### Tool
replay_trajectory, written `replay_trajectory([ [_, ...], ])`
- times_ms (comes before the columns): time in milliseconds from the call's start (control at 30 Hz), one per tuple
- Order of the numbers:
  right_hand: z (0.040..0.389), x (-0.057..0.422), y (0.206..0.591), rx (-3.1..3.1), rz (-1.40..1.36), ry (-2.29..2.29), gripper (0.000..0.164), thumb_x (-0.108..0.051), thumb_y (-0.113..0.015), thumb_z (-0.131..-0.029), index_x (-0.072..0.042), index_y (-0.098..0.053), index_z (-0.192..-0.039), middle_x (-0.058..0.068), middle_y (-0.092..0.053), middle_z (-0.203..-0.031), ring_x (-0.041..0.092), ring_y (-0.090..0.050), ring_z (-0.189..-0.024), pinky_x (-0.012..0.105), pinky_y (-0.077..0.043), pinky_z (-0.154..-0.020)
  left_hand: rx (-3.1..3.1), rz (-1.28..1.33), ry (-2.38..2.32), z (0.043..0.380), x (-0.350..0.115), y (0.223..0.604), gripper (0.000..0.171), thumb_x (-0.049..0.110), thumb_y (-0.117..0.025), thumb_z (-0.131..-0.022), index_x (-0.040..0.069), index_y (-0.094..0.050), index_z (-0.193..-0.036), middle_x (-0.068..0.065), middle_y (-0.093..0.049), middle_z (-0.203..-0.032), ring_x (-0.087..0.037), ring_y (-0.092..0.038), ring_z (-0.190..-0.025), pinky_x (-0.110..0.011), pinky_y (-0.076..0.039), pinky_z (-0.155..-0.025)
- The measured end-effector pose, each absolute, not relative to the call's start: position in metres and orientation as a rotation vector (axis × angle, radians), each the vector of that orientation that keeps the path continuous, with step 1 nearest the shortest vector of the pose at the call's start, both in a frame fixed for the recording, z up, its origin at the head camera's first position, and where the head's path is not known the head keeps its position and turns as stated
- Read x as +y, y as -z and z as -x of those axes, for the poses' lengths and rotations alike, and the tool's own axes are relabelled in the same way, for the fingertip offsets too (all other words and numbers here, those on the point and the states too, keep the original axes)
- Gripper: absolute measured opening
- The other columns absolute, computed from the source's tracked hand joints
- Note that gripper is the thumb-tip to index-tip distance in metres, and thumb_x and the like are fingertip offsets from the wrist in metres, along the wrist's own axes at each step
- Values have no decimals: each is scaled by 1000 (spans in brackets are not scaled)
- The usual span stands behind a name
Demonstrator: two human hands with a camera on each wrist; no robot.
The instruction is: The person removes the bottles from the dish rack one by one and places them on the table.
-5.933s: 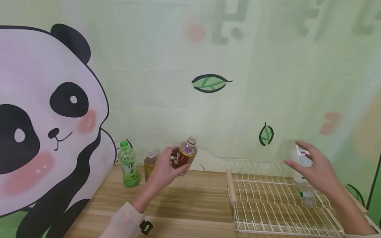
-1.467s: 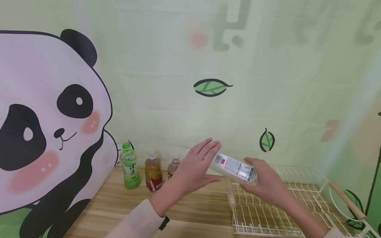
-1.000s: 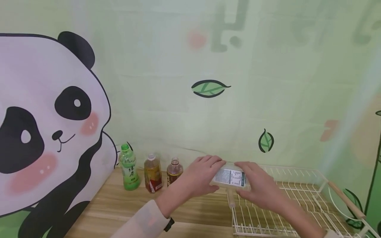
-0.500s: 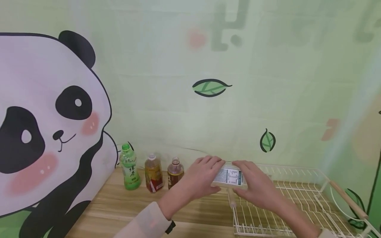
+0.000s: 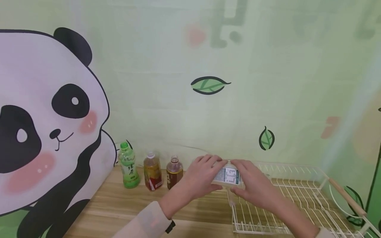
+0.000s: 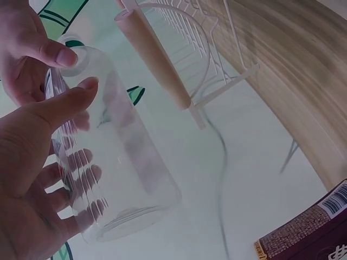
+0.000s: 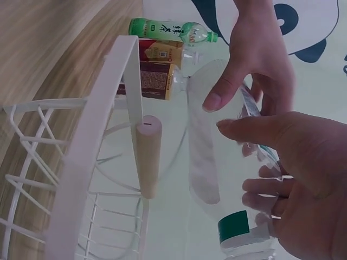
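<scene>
Both hands hold a clear plastic bottle (image 5: 228, 175) lying sideways in the air, above the left end of the wire rack. It has a printed white label, and a green band shows near its neck in the right wrist view. My left hand (image 5: 198, 177) grips the base end, thumb on one side and fingers on the other. Nearer the neck, my right hand (image 5: 256, 186) grips it the same way. Through the clear wall (image 6: 135, 157) the left fingers show behind the bottle. No liquid shows in it.
A green tea bottle (image 5: 129, 168), an amber drink bottle (image 5: 153, 173) and a dark-labelled bottle (image 5: 174, 173) stand in a row on the wooden table (image 5: 119, 211), left of the hands. At right is a white wire rack (image 5: 282, 201) with wooden handles. A panda-printed backdrop (image 5: 166, 109) hangs behind.
The dark-labelled bottle, earlier in my left hand, now stands in the row. My right hand has brought the clear bottle leftward from the rack; my left hand has since closed on it. Recently, almost still.
</scene>
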State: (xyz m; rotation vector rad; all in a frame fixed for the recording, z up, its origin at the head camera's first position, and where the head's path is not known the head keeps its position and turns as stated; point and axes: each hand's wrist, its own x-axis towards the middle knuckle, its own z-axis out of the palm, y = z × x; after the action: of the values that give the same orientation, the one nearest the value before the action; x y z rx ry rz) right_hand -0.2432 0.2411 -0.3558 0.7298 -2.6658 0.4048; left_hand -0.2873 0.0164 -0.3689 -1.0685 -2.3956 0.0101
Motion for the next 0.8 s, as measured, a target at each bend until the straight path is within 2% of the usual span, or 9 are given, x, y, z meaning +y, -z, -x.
replay_trajectory([
  [200,241,248,353,-2543,-794,-334,101,-30,-99,-75,6,-46,-154,23,-46,-158,44,-46,-143,61,-44,-115,-2443,1052,95,294,12,375,91,57,-86,-84,16,-49,-157,-1,-56,-150,-23,-54,-137,-43,-47,-116],
  [367,237,260,341,-2440,-805,-366,107,-28,-101,-72,3,-43,-156,21,-43,-161,44,-43,-145,64,-43,-114,-2508,994,256,304,4,381,92,56,-86,-85,14,-48,-157,-2,-56,-149,-23,-55,-136,-42,-48,-115],
  [467,234,271,335,-2416,-779,-422,112,-29,-100,-73,-1,-37,-162,20,-37,-165,44,-38,-149,66,-43,-113,-2549,943,443,307,1,384,91,54,-86,-85,12,-48,-157,-5,-56,-149,-22,-57,-131,-38,-53,-108],
  [567,230,283,329,-2440,-721,-504,117,-31,-98,-76,-6,-29,-167,19,-31,-169,46,-34,-150,69,-43,-110,-2577,861,662,307,-2,388,90,53,-87,-85,12,-50,-156,-6,-58,-146,-20,-61,-120,-30,-58,-93],
  [667,225,295,327,-2494,-660,-592,118,-34,-96,-79,-12,-23,-169,19,-27,-171,50,-32,-150,75,-42,-106,-2578,762,903,307,-5,392,89,52,-89,-83,13,-51,-154,-5,-59,-140,-17,-62,-108,-24,-57,-79],
  [733,222,304,327,-2531,-633,-641,119,-36,-95,-81,-14,-20,-170,22,-26,-170,53,-32,-149,78,-40,-104,-2545,694,1081,308,-6,395,87,47,-90,-83,12,-51,-153,-6,-60,-138,-17,-62,-107,-25,-58,-79],
  [800,218,313,328,-2579,-604,-694,117,-41,-93,-83,-16,-19,-171,23,-27,-170,54,-31,-149,80,-38,-104,-2502,624,1235,308,-7,397,86,43,-91,-84,10,-50,-152,-7,-59,-137,-19,-62,-109,-32,-60,-83],
])
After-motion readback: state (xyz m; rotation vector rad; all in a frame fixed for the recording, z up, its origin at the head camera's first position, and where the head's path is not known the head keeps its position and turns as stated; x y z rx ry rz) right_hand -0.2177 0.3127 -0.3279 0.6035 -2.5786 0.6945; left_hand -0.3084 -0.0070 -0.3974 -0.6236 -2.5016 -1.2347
